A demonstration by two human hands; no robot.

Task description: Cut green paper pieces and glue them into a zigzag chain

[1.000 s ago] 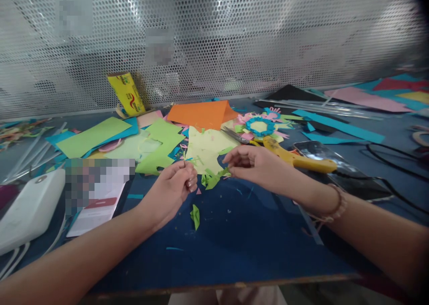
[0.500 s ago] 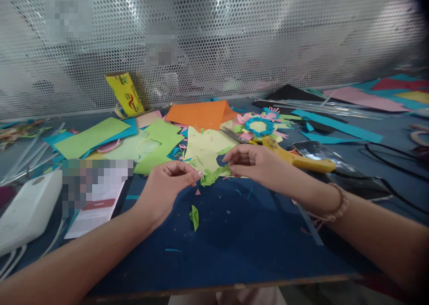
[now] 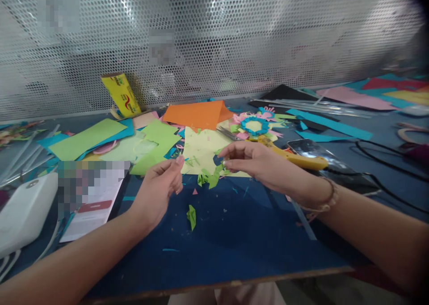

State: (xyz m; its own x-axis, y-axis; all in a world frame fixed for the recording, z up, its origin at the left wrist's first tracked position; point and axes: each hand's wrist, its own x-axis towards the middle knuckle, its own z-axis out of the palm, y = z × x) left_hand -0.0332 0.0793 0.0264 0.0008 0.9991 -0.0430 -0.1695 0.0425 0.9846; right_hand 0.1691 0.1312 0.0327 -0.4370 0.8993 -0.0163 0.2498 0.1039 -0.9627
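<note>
A crumpled, curling strip of green paper hangs from the fingertips of my right hand, pinched between thumb and fingers. To the left of the strip and apart from it is my left hand, fingers curled in and thumb pressed against them; nothing shows in it. Below, on the dark blue table, lies a small folded green paper piece. A pale yellow sheet sprinkled with green scraps lies behind the strip. Beyond my right hand are yellow-handled scissors, blades pointing left.
A paper flower with a blue ring lies behind the scissors. Folded orange paper and a yellow glue box stand near the perforated metal panel. Phones, cables and a white power bank flank my arms.
My left hand has let go of the green paper strip and moved left and slightly up, its fingers curling. My right hand keeps the strip. The view has shifted slightly.
</note>
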